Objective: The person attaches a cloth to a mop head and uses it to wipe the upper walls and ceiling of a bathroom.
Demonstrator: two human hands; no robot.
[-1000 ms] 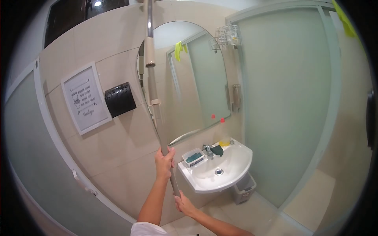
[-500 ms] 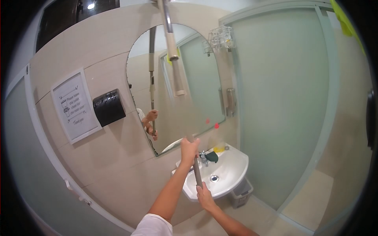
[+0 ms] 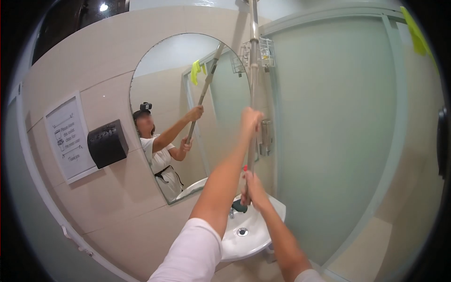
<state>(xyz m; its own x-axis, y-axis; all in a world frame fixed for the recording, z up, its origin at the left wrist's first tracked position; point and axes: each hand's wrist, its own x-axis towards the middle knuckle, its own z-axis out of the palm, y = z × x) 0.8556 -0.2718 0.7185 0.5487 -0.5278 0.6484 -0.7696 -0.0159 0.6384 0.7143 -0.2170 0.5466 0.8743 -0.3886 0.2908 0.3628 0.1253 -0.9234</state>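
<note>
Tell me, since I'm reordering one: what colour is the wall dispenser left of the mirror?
The dispenser is black, clearest in the head view.

the long, slim grey metal pole (image 3: pixel 254 47) stood almost upright, its top running out of view overhead.

Arched mirror (image 3: pixel 164 61), white sink (image 3: pixel 235 249) below — black dispenser (image 3: pixel 107 143), framed notice (image 3: pixel 66 141) beside, frosted partition (image 3: pixel 338 131)
</note>
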